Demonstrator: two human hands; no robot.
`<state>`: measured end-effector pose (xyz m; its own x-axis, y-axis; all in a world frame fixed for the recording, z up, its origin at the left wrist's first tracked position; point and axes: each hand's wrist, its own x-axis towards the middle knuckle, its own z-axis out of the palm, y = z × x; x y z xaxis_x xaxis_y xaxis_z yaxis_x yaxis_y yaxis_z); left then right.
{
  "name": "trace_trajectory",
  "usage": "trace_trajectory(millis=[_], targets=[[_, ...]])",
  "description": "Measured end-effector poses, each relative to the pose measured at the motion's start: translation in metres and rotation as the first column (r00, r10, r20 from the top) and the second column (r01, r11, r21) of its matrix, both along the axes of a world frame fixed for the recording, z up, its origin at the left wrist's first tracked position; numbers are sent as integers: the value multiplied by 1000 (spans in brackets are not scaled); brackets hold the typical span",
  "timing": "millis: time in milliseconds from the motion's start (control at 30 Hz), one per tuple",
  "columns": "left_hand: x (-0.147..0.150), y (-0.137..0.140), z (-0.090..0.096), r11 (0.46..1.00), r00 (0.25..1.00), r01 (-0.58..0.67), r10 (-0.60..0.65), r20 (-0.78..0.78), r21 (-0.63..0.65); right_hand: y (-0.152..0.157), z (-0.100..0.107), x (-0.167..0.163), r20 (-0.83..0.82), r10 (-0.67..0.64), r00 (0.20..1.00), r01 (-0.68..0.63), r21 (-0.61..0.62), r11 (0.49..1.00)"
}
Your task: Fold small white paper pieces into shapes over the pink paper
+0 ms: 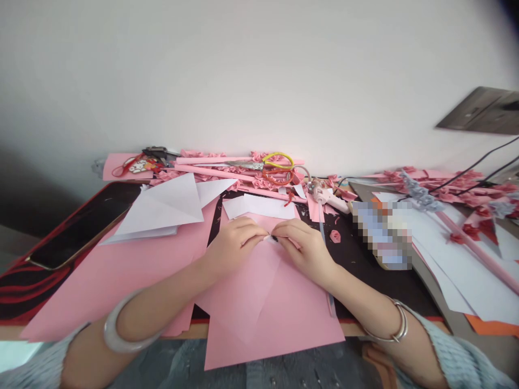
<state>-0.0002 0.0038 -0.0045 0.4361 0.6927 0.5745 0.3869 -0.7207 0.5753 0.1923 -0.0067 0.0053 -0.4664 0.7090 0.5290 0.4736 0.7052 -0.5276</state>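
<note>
Pink rosette (334,236) already formed, right — tiny half-hidden piece (268,237) pinched by left hand (241,237) and right hand (302,243); near sheet (300,319) unshaped.

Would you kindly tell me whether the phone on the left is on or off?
Apparently off: the phone looks dark, with nothing lit on it.

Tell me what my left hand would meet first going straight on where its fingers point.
Probably your right hand, facing your left hand above the pink paper. A small dark spot shows between the two; whether it's in the way, or the hands touch, is unclear.
</note>
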Motion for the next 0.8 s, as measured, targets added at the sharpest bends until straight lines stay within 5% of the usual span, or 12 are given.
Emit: trace_trajectory(millis=[200, 400, 600, 800], targets=[[-2, 2, -1, 995, 998, -58, 60, -31, 79, 2, 0, 5, 55, -40, 998, 38, 49, 998], [-11, 9, -3, 982, 990, -140, 137, 30, 127, 13, 7, 23, -35, -317, 948, 319, 97, 943], [-5, 5, -1, 991, 1000, -12, 16, -25, 132, 4, 7, 9, 55, -69, 996, 68, 26, 997], [-6, 7, -1, 983, 998, -30, 40, -49, 183, 2, 5, 9, 86, -98, 991, 94, 51, 994]])
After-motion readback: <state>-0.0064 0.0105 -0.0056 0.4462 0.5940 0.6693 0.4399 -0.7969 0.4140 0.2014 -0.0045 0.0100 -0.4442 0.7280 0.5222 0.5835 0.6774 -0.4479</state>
